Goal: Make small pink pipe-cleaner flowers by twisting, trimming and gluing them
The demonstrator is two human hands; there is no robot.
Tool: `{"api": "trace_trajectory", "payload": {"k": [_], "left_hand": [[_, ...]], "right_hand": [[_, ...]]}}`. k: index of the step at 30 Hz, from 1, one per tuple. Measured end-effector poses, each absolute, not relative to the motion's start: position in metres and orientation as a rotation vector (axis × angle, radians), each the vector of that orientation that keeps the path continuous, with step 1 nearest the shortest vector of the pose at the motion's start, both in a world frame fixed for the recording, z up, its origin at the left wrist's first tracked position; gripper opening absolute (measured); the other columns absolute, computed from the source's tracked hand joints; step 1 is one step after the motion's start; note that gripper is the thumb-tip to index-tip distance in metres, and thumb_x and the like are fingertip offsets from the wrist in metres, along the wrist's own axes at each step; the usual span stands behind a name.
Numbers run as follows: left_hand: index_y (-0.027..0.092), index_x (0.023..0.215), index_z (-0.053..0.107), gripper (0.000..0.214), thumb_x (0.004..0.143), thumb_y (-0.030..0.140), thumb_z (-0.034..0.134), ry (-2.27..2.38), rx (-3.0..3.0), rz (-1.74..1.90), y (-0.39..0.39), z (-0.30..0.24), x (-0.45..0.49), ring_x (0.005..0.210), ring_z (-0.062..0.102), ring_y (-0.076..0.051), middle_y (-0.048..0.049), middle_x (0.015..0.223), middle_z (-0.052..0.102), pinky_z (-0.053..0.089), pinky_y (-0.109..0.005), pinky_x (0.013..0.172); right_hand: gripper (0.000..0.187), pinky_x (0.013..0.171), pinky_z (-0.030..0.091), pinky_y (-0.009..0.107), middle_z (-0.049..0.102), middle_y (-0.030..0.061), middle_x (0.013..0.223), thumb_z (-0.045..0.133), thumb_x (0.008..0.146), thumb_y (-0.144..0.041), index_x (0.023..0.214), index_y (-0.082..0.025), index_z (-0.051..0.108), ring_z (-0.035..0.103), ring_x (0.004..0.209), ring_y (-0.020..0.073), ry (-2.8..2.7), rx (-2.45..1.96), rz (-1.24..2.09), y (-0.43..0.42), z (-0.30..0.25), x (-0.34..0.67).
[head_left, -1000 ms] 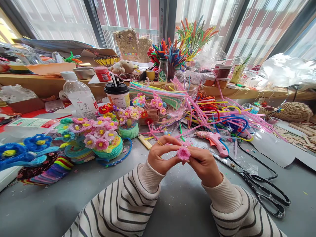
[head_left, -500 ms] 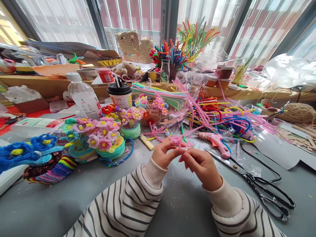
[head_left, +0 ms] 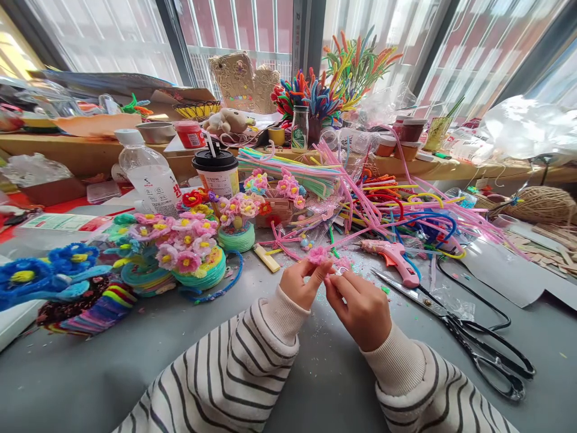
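Between my two hands, over the grey table, is a small pink pipe-cleaner flower (head_left: pixel 318 255). My left hand (head_left: pixel 299 282) pinches it with thumb and index finger, and its fuzzy loops stick up above the fingertips. My right hand (head_left: pixel 360 305) is closed in a pinch close against the left fingertips, at the flower's lower side; exactly what part it grips is hidden by the fingers. More pink fuzz shows just behind the right hand's fingers. A pink glue gun (head_left: pixel 393 260) and large black-handled scissors (head_left: pixel 455 325) lie to the right of my right hand.
Pipe-cleaner flower pots (head_left: pixel 198 273) stand at left, before a plastic bottle (head_left: pixel 151 180) and a lidded cup (head_left: pixel 216 174). Loose pipe cleaners (head_left: pixel 360 204) pile up behind my hands. A glue gun cord loops at right. Jars and a twine ball (head_left: pixel 543 204) stand farther back.
My right hand has turned, its knuckles now more upward, and its fingertips have come closer to the left thumb. The pink flower has tilted slightly in the left fingers.
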State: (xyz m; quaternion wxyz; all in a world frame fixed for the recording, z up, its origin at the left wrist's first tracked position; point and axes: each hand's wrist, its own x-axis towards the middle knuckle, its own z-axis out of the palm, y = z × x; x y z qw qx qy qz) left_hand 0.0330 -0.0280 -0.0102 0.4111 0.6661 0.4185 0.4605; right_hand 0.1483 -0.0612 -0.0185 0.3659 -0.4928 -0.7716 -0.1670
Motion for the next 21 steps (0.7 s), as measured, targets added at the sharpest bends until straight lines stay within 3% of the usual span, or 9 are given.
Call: {"api": "trace_trajectory", "payload": {"k": [8, 13, 21], "left_hand": [[0.016, 0.074, 0.060, 0.026, 0.076, 0.031, 0.039, 1.027, 1.984, 1.307, -0.0306, -0.0111, 0.0302, 0.063, 0.058, -0.014, -0.0049, 0.069, 0.065, 0.044, -0.025, 0.061], [0.015, 0.084, 0.059, 0.020, 0.075, 0.019, 0.041, 0.923, 2.153, 1.448, -0.0348, -0.0090, 0.0269, 0.073, 0.058, -0.015, -0.0068, 0.082, 0.064, 0.045, -0.025, 0.065], [0.016, 0.088, 0.057, 0.021, 0.071, 0.011, 0.046, 0.843, 2.264, 1.556, -0.0355, -0.0145, 0.0239, 0.078, 0.057, -0.014, -0.0054, 0.082, 0.064, 0.044, -0.024, 0.068]], "right_hand": [[0.023, 0.047, 0.032, 0.022, 0.052, 0.0022, 0.051, 0.041, 0.077, -0.017, 0.058, -0.016, 0.053, 0.047, 0.048, 0.0103, -2.027, -1.230, -0.388, -0.0633, -0.0164, 0.1449], [0.024, 0.046, 0.033, 0.022, 0.051, 0.0026, 0.049, 0.040, 0.077, -0.016, 0.057, -0.015, 0.053, 0.046, 0.046, 0.0107, -2.025, -1.176, -0.362, -0.0655, -0.0119, 0.1436], [0.018, 0.052, 0.037, 0.022, 0.057, 0.0062, 0.059, 0.042, 0.076, -0.015, 0.064, -0.014, 0.055, 0.051, 0.056, 0.0129, -2.029, -1.111, -0.307, -0.0651, -0.0112, 0.1438]]}}
